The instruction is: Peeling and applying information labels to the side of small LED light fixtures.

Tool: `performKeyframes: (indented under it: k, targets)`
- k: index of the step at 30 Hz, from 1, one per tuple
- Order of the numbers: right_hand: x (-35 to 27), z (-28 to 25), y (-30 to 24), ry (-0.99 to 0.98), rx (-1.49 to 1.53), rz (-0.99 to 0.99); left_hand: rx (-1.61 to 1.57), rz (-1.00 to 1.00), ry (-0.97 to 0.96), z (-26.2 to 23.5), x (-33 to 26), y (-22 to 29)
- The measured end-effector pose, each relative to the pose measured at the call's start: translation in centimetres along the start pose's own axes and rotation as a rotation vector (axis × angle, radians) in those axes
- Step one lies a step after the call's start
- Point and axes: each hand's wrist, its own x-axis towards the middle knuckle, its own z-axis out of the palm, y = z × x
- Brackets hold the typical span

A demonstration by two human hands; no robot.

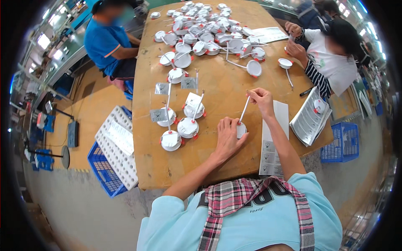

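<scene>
Okay, so my main worry here would be the cord. The person's right hand (260,99) is pinching the slim white cable (245,109) near its upper end, while the left hand (229,136) is curling around the round white lamp with a red fitting (241,130). If the right hand were tugging harder than the left is bracing, the cable could be straining where it's meeting the lamp, or the lamp could be tipping or skidding on the brown tabletop (234,166).

Second worry: the right forearm is crossing the long pale sheet with silver square labels (270,158), so a careless sleeve or elbow could be dragging it (can't tell whether skin is actually touching the paper). And a wide sweep to the left could be knocking the white round lamps with upright cords (187,127), some of which are carrying silver flag labels (158,115).

As for where the lamp is: it's sitting on the table right under the left hand, fingers and thumb bracketing it and partly hiding its left side. The cable is slanting up and away to the right hand, so the two hands are apart, just the cord linking them.
</scene>
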Motion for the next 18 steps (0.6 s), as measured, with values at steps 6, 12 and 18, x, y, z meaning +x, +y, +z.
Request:
performKeyframes:
  k: [6, 12, 18]
  targets:
    - [1.8, 1.1, 2.7, -0.085, 0.348, 0.173, -0.024, 0.003, -0.013, 0.2, 0.0, -0.2]
    - [10.2, -7.9, 0.7, 0.105, 0.980, 0.119, -0.068, -0.028, 0.007, 0.1, -0.4, -0.1]
    - [1.1, -4.6, -1.3, -0.270, 0.245, 0.025, -0.013, -0.033, -0.043, 0.5, -0.2, 0.2]
